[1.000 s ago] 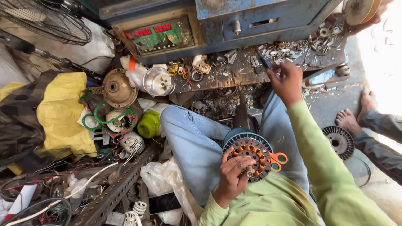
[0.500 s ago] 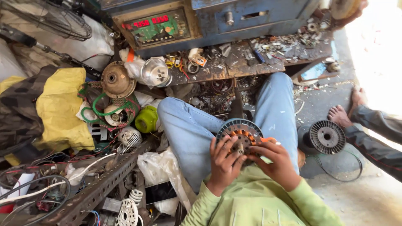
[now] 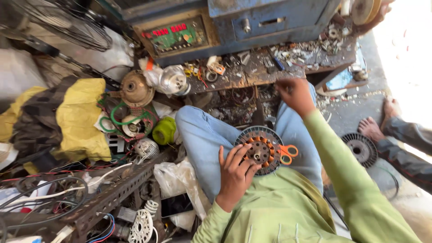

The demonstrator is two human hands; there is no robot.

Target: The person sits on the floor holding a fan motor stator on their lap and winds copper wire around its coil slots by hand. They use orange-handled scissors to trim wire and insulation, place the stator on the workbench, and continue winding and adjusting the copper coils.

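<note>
A seated worker steadies a fan stator point(image 3: 262, 150) on the lap, its ring of copper-orange windings facing up, while the left hand point(image 3: 235, 173) grips its near rim with fingers spread over the edge. The hands are well apart: the right hand point(image 3: 294, 94) is stretched forward to the littered workbench point(image 3: 252, 74) beyond the knees, fingers curled down among small parts; whether it has closed on anything cannot be told. Orange-handled scissors point(image 3: 286, 154) lie just right of the left hand, touching the stator's far side. To do this well, the left hand should likely keep the stator flat and pinned against the thigh so the windings do not tip while the other arm is extended, and the reach should be kept short and looked at, since the bench is crowded. Another person's bare feet point(image 3: 375, 121) rest near a second stator point(image 3: 361, 150) on the floor to the right.
</note>
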